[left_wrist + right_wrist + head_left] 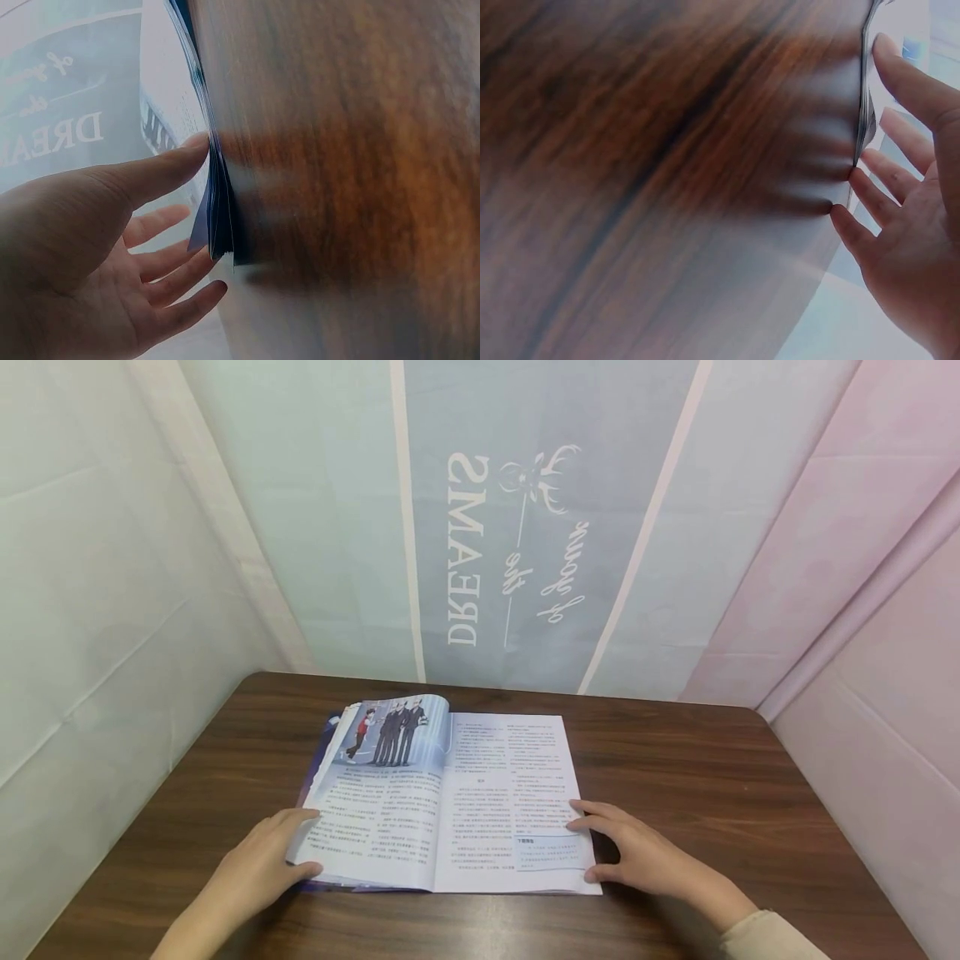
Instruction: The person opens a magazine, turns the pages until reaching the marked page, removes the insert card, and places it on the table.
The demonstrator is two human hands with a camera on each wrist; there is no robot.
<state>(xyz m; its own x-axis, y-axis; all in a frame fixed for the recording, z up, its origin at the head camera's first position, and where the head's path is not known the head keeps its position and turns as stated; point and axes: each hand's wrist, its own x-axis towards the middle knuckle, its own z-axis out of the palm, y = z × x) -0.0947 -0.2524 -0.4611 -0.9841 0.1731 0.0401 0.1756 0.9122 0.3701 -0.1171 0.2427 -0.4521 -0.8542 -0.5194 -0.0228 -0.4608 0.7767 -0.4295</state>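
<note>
An open magazine lies on the brown wooden table, its two printed pages spread and the left-hand leaves bowed up near the fold. At its lower left corner, my left hand rests with the thumb on the page and relaxed fingers along the side. The left wrist view shows that thumb against the page edges, the other fingers spread apart. My right hand is at the lower right edge, thumb on the corner and fingertips touching the margin. In the right wrist view its fingers are loosely spread.
The dark wood table extends to both sides of the magazine. A pale fabric backdrop with mirrored lettering hangs behind its far edge, and white fabric walls stand at left and right.
</note>
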